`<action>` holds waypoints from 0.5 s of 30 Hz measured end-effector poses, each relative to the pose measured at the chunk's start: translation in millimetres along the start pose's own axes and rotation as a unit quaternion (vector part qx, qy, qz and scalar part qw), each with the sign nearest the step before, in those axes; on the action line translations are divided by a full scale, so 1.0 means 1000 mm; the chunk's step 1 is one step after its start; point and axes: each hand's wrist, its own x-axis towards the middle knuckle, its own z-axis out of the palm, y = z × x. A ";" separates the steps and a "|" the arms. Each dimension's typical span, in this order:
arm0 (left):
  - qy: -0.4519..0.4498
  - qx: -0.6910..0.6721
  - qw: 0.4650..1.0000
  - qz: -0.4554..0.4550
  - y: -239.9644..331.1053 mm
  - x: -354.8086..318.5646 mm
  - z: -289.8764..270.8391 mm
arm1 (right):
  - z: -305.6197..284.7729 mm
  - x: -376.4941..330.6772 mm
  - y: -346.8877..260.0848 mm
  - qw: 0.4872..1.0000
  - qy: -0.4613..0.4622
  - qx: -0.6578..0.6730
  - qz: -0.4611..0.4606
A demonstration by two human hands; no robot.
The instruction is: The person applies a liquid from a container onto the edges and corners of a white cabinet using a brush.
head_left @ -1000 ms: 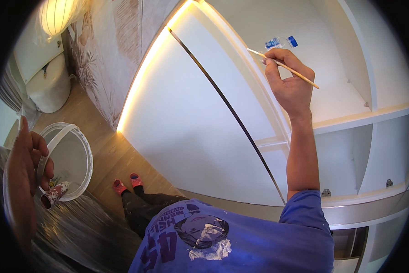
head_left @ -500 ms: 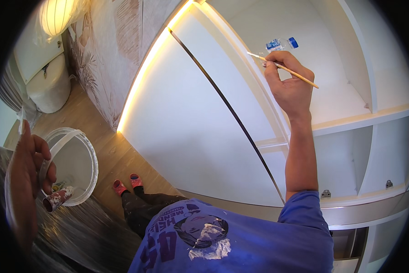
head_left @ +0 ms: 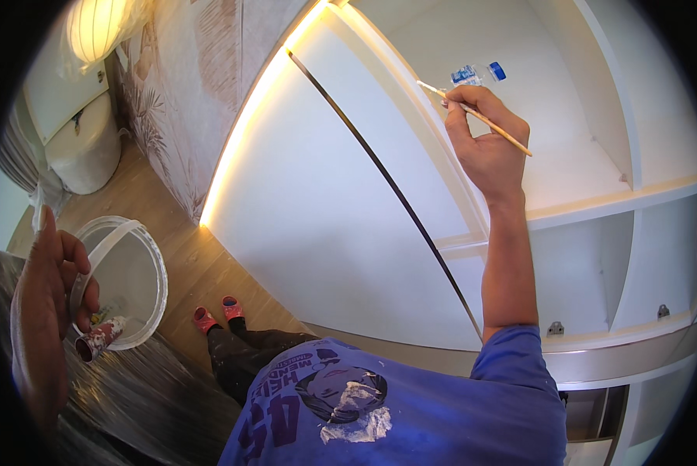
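My right hand [head_left: 492, 155] pinches a thin paintbrush [head_left: 507, 135] with a pale wooden handle. Its whitish tip points left, close to the light-coloured edge trim [head_left: 442, 128] of the white cabinet; I cannot tell whether it touches. At the lower left, my left hand [head_left: 46, 299] has its fingers curled round the strap handle of a white plastic bucket [head_left: 162, 272], thumb pointing up. A paint-smeared cylindrical handle [head_left: 100, 339] sticks out over the bucket's near rim. What lies at the bucket's bottom is hard to make out.
A clear plastic bottle [head_left: 466, 75] with a blue cap lies inside the cabinet compartment beyond my right hand. A dark strip [head_left: 379, 167] crosses the white panel [head_left: 310, 202]. Plastic sheeting [head_left: 131, 388] covers something at lower left. A lit lamp [head_left: 96, 27] hangs upper left.
My right hand and the paintbrush have shifted slightly left and up along the trim. The left hand and bucket stay almost where they were.
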 end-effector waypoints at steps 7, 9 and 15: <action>0.010 0.008 1.000 0.003 0.003 -0.004 0.002 | -0.003 -0.007 -0.004 1.000 0.007 -0.016 0.008; 0.015 0.007 1.000 0.005 0.000 -0.005 0.000 | -0.002 -0.004 -0.004 1.000 0.009 -0.008 0.000; 0.010 -0.008 1.000 0.013 -0.003 0.003 0.000 | -0.001 -0.010 -0.005 0.999 -0.005 -0.039 0.010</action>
